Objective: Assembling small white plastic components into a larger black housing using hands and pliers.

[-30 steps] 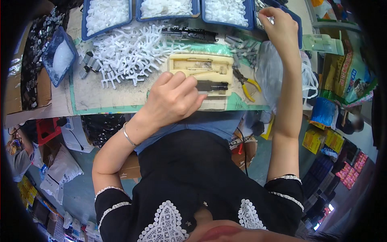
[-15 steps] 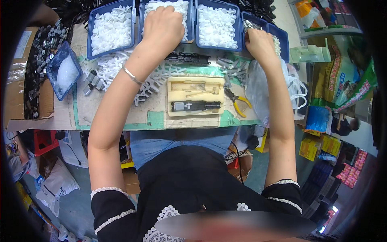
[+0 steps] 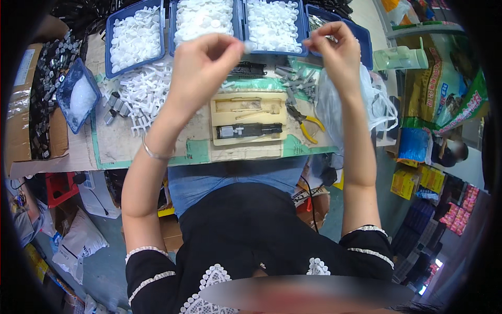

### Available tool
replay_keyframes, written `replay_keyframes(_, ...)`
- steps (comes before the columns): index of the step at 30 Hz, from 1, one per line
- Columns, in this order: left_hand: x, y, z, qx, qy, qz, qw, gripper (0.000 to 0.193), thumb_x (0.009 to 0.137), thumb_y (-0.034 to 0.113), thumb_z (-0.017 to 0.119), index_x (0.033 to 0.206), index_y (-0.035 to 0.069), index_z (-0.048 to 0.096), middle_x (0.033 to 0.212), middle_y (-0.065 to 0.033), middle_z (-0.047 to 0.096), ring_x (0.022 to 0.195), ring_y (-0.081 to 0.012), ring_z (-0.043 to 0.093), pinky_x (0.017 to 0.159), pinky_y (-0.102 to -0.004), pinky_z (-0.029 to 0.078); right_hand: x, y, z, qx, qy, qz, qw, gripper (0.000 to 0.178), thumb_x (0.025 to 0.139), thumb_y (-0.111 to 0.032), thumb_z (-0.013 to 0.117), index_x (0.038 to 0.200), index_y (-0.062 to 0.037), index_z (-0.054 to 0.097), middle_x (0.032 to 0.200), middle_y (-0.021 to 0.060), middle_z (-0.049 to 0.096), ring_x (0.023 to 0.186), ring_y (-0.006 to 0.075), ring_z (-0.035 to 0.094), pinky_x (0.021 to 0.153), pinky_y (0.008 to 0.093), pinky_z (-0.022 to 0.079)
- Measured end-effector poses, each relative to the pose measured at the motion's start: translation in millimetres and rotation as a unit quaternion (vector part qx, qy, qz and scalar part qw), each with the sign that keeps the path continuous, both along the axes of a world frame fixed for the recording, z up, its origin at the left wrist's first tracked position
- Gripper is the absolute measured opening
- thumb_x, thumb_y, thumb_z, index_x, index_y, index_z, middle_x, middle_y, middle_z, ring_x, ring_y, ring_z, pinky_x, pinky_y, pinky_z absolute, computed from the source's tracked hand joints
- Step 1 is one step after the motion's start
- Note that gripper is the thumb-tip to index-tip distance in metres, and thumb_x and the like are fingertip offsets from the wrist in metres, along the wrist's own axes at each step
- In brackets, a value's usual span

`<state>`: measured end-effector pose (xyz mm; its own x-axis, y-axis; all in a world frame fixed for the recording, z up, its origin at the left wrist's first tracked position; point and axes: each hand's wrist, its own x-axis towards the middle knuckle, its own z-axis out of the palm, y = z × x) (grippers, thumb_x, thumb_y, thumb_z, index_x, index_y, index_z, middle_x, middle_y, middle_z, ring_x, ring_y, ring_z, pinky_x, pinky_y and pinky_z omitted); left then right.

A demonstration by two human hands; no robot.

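My left hand (image 3: pixel 201 68) is raised over the front of the middle blue bin (image 3: pixel 171 31), thumb and forefinger pinching a small white plastic piece (image 3: pixel 248 47). My right hand (image 3: pixel 339 57) is at the front of the right-hand bin (image 3: pixel 364 47), its thumb and fingertips closed together; whatever they hold is too small to make out. Below and between the hands lies a cream fixture block (image 3: pixel 215 118). In its near slot rests a black part (image 3: pixel 256 130) with a grey piece at its left end.
Small white pieces (image 3: pixel 277 26) fill several blue bins along the back. White branched pieces (image 3: pixel 141 94) lie in a heap at left, grey ones (image 3: pixel 298 78) at right. Yellow-handled cutters (image 3: pixel 308 125) sit beside the block, near a clear plastic bag (image 3: pixel 334 115).
My left hand has come out of the middle bin, moving nearer and to the right with a small white piece. My right hand has lifted slightly back from the right-hand bin, fingertips pinched.
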<state>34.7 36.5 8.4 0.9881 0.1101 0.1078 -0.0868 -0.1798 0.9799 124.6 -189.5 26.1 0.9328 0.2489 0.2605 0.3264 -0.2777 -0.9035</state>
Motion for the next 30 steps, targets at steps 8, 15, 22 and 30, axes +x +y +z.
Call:
replay_keyframes(8,-62,-26,8,-0.284,0.092,-0.041,0.954,0.012,0.088,0.008,0.059,0.091,-0.004,0.06,0.081,-0.0091,0.065,0.075,-0.0112,0.063,0.07,-0.0229,0.052,-107,44,-2,0.034,-0.103,0.117,0.987,0.023,0.082,0.011,0.059,0.085,-0.0029,0.041,0.088,0.0113,0.056,0.083,0.0148,0.058,0.079,0.028,0.051)
replay_keyframes(15,-73,-33,7,-0.3,0.069,-0.019,0.951,0.009,0.088,0.005,0.059,0.089,-0.004,0.059,0.083,-0.0104,0.065,0.075,-0.0124,0.064,0.069,-0.0237,0.054,-117,45,-3,0.116,-0.133,0.073,0.982,0.023,0.073,0.011,0.067,0.079,-0.0023,0.048,0.079,0.0111,0.061,0.068,0.0172,0.061,0.057,0.0266,0.049)
replay_keyframes(22,-79,-39,2,-0.321,0.05,-0.001,0.946,0.009,0.088,0.005,0.059,0.088,-0.004,0.058,0.084,-0.0101,0.065,0.076,-0.0128,0.064,0.07,-0.0235,0.053,-121,43,-4,0.022,-0.252,0.074,0.965,0.024,0.071,0.012,0.067,0.077,-0.0031,0.049,0.078,0.0123,0.062,0.066,0.0212,0.062,0.056,0.0274,0.05)
replay_keyframes(30,-85,-45,-1,-0.304,0.021,0.026,0.952,0.01,0.088,0.005,0.06,0.089,-0.005,0.058,0.087,-0.0104,0.065,0.078,-0.0119,0.063,0.072,-0.0242,0.053,-125,39,-6,-0.033,-0.257,0.094,0.961,0.022,0.078,0.009,0.064,0.08,-0.0033,0.046,0.084,0.0143,0.062,0.079,0.0201,0.065,0.067,0.0254,0.051)
